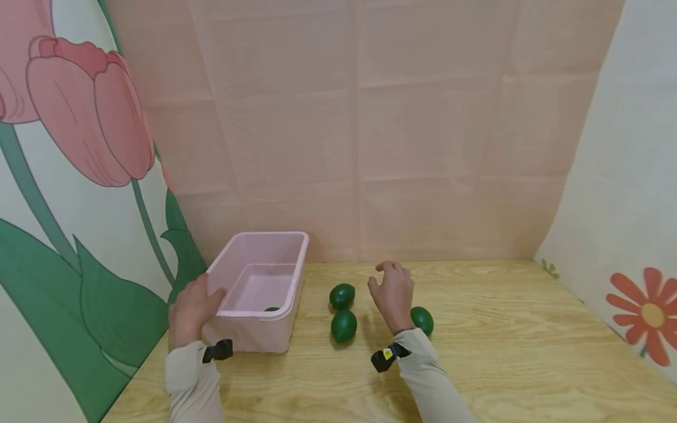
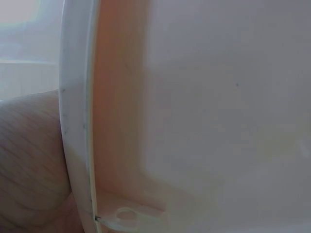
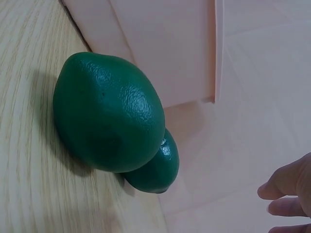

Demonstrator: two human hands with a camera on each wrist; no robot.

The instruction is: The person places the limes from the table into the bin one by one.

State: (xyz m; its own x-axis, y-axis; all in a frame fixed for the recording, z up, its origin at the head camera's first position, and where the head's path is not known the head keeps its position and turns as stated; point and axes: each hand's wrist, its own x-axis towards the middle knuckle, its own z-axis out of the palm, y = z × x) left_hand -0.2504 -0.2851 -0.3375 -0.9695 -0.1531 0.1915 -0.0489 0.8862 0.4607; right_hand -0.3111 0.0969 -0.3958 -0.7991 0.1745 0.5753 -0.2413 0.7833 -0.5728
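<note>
My left hand (image 1: 193, 308) grips the near left corner of a pink plastic bin (image 1: 254, 335), its thumb over the rim. In the left wrist view the bin's rim (image 2: 77, 116) crosses in front of part of the hand. A bit of a green lime (image 1: 272, 309) shows on the bin's floor. My right hand (image 1: 392, 292) hovers over the table, fingers loosely bent and holding nothing. To its left lie two dark green limes, a far lime (image 1: 342, 296) and a near lime (image 1: 344, 326). Another lime (image 1: 422, 321) sits just right of the right wrist, partly hidden by it.
The wood-grain table (image 1: 508, 352) runs back to a creased pink backdrop (image 1: 423, 129). A tulip-printed panel (image 1: 90, 111) stands close beside the bin on the left, and a flower-printed panel (image 1: 624, 205) bounds the right side.
</note>
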